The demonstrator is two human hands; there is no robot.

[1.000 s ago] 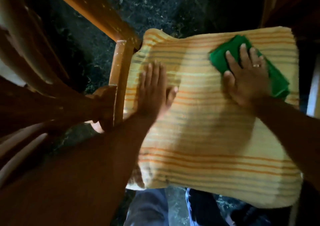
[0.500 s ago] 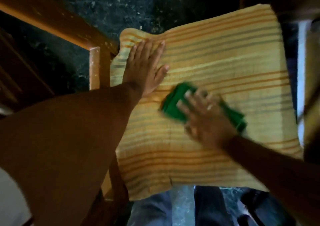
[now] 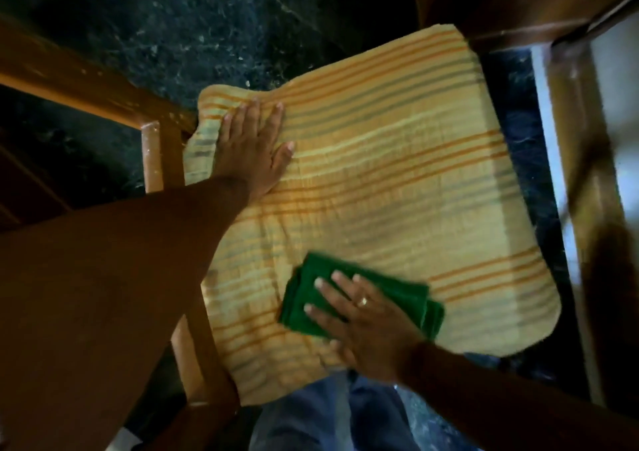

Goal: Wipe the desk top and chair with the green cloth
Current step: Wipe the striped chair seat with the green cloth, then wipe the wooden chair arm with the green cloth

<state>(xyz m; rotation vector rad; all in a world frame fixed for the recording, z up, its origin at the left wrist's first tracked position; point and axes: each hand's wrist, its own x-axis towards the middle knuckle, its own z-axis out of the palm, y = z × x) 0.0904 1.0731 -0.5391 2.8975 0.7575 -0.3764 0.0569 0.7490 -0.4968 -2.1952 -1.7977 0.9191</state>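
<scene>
The chair seat is covered by a yellow cushion (image 3: 397,181) with orange and grey stripes. A folded green cloth (image 3: 401,293) lies on the near part of the cushion, and my right hand (image 3: 359,322) presses flat on top of it, fingers spread, a ring on one finger. Flat on the cushion's far left corner rests my left hand (image 3: 252,146), palm down with fingers together, holding nothing. The chair's orange wooden frame (image 3: 152,153) shows at the left edge of the cushion.
A dark speckled stone floor (image 3: 173,36) surrounds the chair. Brown wooden furniture (image 3: 570,112) with a pale surface stands close on the right. My legs in blue trousers (image 3: 311,416) are just below the cushion's near edge.
My right hand has slid the green cloth from the cushion's far right, across the middle, down to its near part. The left hand has stayed flat near the far left corner.
</scene>
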